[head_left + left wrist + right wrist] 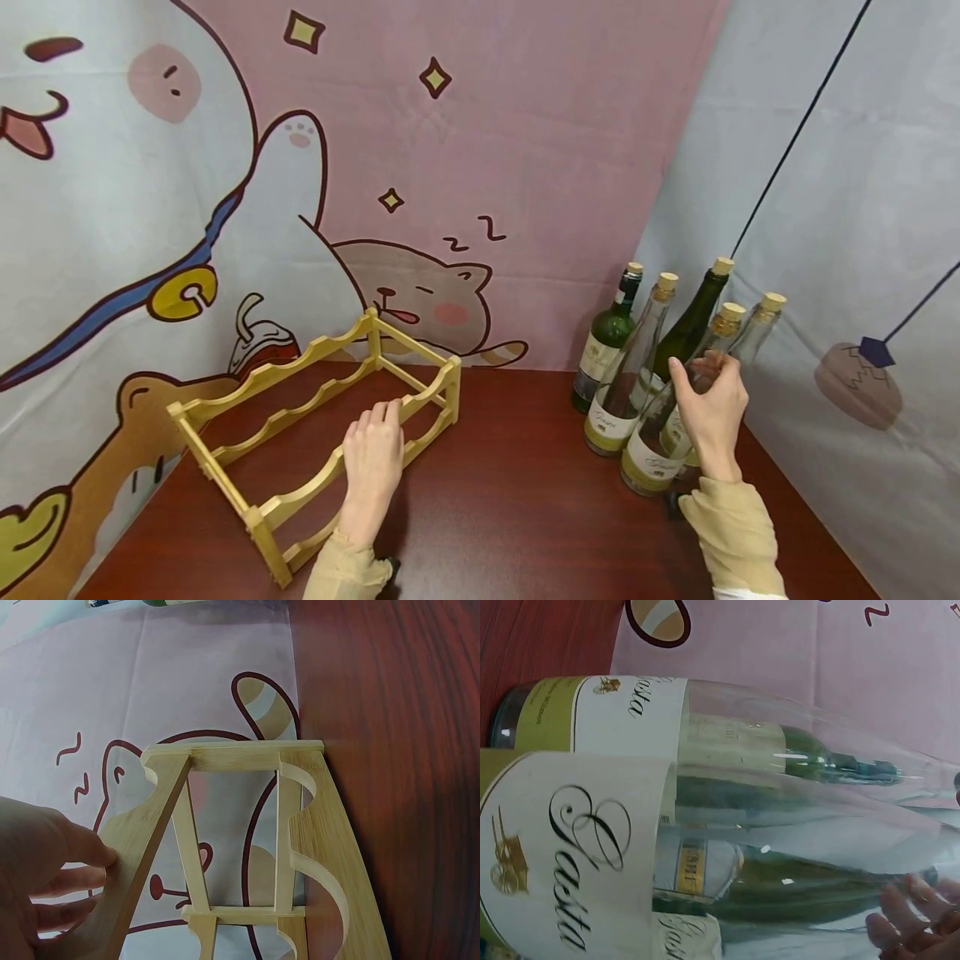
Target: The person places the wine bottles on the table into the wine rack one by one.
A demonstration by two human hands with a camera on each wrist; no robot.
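A light wooden wine rack with wavy rails stands empty on the dark red-brown table. My left hand lies over its near top rail; in the left wrist view the thumb and fingers pinch that rail of the rack. My right hand grips the neck of the nearest clear corked bottle, which leans slightly. In the right wrist view its white label fills the left, with my fingertips showing through the glass.
Several other corked bottles stand bunched at the table's right rear: a green one, a clear one, a dark green one. Cartoon-printed cloth walls close in the back and right sides.
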